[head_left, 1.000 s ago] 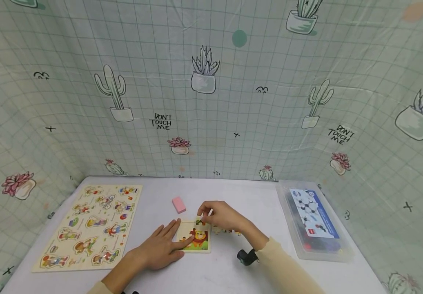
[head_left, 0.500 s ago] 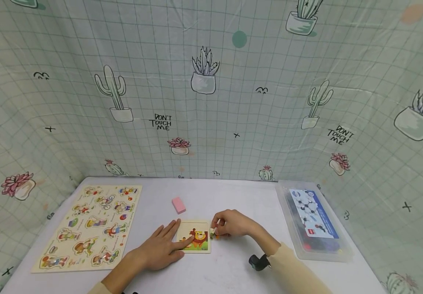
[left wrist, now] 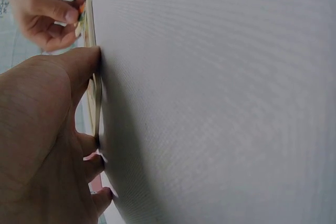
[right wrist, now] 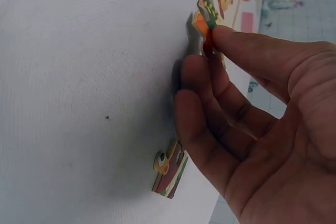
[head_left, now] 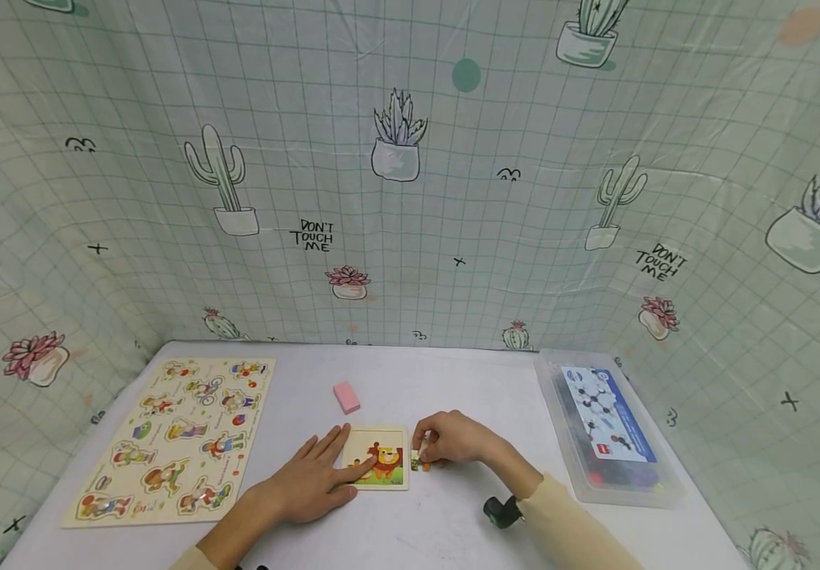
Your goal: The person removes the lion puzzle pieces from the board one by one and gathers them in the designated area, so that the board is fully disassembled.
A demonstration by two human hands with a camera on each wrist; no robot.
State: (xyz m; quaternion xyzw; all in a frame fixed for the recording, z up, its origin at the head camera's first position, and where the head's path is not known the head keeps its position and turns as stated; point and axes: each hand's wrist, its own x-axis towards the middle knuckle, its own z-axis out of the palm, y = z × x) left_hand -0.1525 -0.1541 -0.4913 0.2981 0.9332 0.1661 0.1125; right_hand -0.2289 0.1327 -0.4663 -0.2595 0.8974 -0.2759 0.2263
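Observation:
My left hand (head_left: 310, 479) lies spread over the left side of a small wooden puzzle board (head_left: 363, 438), its fingers straight. Part of a lion picture (head_left: 385, 462) fills the board's lower part; bare wood shows above. Just off the board's right edge, my right hand (head_left: 455, 435) pinches a small jigsaw piece (right wrist: 210, 18), coloured green and orange, between thumb and fingers. It stands tilted near the tabletop; whether this is one piece or two overlapping, I cannot tell. Another piece (right wrist: 170, 174), with an eye printed on it, lies under the right hand's outer fingers.
A pink block (head_left: 347, 397) lies behind the puzzle board. To the left is a large wooden peg board (head_left: 168, 443) with cartoon figures. A clear plastic case (head_left: 609, 431) with a blue label stands at the right. A patterned cloth (head_left: 410, 237) hangs behind the table.
The right hand has drawn back from the board's top right corner to its right side, taking a piece away from the board. The left hand keeps its place.

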